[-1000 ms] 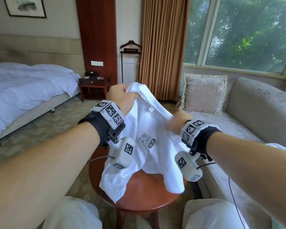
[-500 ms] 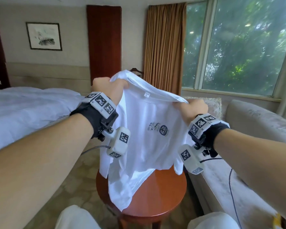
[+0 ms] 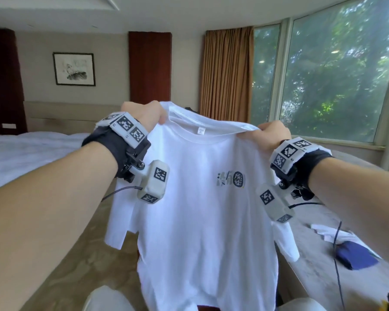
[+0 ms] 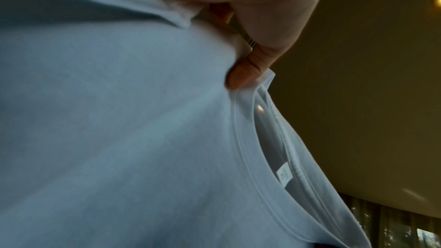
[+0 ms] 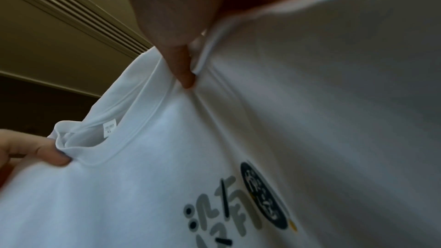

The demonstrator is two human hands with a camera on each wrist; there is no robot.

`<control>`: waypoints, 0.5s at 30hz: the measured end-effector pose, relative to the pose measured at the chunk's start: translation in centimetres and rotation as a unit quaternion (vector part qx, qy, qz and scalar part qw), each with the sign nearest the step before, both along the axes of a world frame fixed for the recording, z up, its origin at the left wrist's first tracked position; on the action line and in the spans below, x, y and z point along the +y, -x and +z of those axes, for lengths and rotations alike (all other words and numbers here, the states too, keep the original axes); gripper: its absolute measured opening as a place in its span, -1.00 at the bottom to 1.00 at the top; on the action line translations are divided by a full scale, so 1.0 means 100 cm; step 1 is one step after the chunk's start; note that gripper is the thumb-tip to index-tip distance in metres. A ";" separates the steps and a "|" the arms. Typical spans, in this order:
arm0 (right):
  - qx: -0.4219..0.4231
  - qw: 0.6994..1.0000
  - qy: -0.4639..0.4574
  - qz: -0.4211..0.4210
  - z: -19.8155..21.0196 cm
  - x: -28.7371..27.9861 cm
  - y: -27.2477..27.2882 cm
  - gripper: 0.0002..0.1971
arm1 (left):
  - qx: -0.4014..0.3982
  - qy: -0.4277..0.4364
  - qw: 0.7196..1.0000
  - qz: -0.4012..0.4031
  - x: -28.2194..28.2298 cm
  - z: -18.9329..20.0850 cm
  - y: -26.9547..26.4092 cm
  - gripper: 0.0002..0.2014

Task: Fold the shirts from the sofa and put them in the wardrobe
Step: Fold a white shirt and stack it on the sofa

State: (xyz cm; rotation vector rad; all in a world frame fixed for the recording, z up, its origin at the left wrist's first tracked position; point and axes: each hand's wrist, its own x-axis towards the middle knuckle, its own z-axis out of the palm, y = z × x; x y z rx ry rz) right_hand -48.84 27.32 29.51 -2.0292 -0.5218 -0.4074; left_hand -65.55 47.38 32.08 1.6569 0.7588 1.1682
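Note:
A white T-shirt (image 3: 202,221) with a dark chest print hangs full length in front of me, print side toward me. My left hand (image 3: 144,114) pinches its shoulder beside the collar, and my right hand (image 3: 271,133) pinches the other shoulder. In the left wrist view the left hand (image 4: 248,71) nips the white T-shirt (image 4: 119,139) right at the neck rib. In the right wrist view the right hand (image 5: 183,74) bunches the white T-shirt (image 5: 310,120) near the collar, and the size label shows inside the neck. The hem hides the table below.
A grey sofa (image 3: 319,254) runs along the right under the window, with a dark blue cloth (image 3: 355,254) and a white garment (image 3: 328,231) on it. A bed (image 3: 32,158) stands at the left. Patterned carpet (image 3: 88,254) lies between them.
Both hands have lifted the shirt off the round wooden table and spread apart, so it now hangs flat and stretched between them. My view has tilted upward.

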 end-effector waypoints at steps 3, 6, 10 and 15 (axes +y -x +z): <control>0.035 0.998 0.042 -0.011 -0.022 0.003 -0.014 -0.67 | 0.029 0.019 0.999 -0.014 0.004 -0.022 -0.017 -0.70; 0.072 0.994 0.077 -0.013 -0.043 0.009 -0.029 -0.69 | 0.054 0.031 0.998 -0.020 0.012 -0.045 -0.037 -0.64; 0.127 0.983 0.130 -0.016 -0.073 0.021 -0.054 -0.63 | 0.114 0.046 0.992 -0.008 0.029 -0.075 -0.065 -0.66; 0.174 0.951 0.253 -0.024 -0.126 0.046 -0.097 -0.56 | 0.215 0.078 0.973 -0.002 0.070 -0.133 -0.105 -0.46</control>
